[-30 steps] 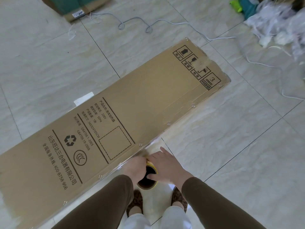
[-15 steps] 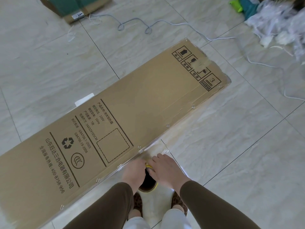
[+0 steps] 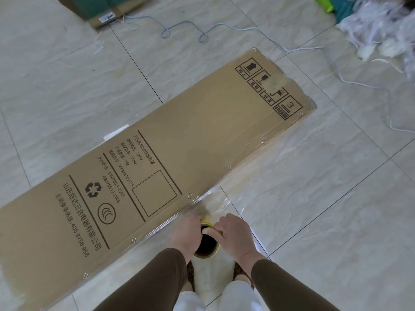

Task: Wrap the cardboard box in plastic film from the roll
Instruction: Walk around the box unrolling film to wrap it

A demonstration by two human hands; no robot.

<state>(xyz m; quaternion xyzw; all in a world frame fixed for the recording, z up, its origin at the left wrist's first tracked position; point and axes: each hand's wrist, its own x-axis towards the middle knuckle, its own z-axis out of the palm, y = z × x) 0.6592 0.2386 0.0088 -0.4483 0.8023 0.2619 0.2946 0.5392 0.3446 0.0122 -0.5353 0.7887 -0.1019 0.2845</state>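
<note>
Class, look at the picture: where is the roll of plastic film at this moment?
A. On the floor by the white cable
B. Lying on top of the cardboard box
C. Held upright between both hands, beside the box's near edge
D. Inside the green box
C: the roll of plastic film stands on end between the left hand and right hand, beside the cardboard box.

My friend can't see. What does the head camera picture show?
Two hands, left hand and right hand, grip a yellow-rimmed roll of clear plastic film beside a long brown cardboard box lying on a pale tiled floor.
</note>
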